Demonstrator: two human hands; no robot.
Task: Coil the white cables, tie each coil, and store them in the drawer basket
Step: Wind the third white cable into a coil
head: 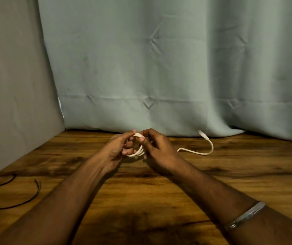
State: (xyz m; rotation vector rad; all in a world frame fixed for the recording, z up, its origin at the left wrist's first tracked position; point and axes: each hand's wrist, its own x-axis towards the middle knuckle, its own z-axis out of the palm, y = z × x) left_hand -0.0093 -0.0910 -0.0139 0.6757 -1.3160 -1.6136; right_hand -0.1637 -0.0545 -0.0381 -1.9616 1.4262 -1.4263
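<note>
White cable sits near the table's far edge, partly wound into several loops between both hands. Left hand pinches the coil's top and hooks its fingers through the loops; right hand pinches the same coil from 3 o'clock. Its free tail trails toward 3 o'clock, plug end raised by the green curtain. 1 dark cord lies at 8 o'clock.

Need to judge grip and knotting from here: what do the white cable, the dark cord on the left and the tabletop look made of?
White cable: smooth plastic or rubber sheath, matte, bending in soft curves. Dark cord: thin, dull, limp; possibly string or coated wire, too small to tell. Tabletop: wood or wood-look laminate, brown grain with slight sheen.
</note>
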